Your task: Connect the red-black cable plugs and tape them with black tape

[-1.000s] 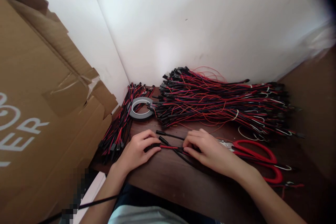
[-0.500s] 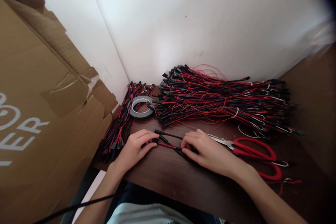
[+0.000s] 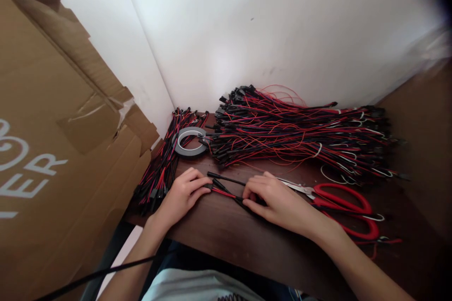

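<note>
A large cardboard box (image 3: 52,150) is stood off the worktop's (image 3: 254,240) left edge. Along the back edge a big pile of red-and-black wires (image 3: 300,136) is spread, with a smaller bundle (image 3: 162,164) and a tape roll (image 3: 189,142) at the back left corner. Red scissors (image 3: 339,204) are laid toward the right edge. Near the front edge, a short wire lead (image 3: 226,193) is stretched left to right between both hands: its left end is pinched by the left hand (image 3: 181,195), its right end by the right hand (image 3: 278,202), both with fingers curled shut and equally near.
</note>
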Demonstrator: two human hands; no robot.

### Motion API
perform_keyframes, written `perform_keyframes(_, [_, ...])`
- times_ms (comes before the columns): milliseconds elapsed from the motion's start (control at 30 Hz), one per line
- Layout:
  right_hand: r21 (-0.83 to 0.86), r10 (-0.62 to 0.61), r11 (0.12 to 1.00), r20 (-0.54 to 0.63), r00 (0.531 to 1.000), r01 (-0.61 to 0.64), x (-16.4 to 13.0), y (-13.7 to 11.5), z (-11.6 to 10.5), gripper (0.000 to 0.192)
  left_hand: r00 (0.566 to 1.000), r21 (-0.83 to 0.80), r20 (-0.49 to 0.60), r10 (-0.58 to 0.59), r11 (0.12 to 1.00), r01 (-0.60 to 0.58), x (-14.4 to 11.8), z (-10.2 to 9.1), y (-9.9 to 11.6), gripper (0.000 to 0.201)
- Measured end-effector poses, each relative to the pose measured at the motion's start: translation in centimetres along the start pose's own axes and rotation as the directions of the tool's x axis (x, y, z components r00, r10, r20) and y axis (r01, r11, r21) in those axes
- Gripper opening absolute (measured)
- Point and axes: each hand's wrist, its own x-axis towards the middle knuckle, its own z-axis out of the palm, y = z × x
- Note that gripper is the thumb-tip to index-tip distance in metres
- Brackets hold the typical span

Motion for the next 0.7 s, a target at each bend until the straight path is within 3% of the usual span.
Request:
perform_keyframes(433, [-0.275,-0.028,0.961,-0.102,0.994,-0.001,0.6,0.0,0.6,0.01,0.995,0.055,0.056,-0.077,0.996,0.074,0.0,0.2,0.2,0.013])
perform_keyframes(700, [-0.146,0.006,0.989,-0.1,0.995,-0.021,0.3,1.3,-0.3,0.003,0.994,0.083,0.051,-0.095,0.992,0.091,0.1,0.3,0.1,0.015])
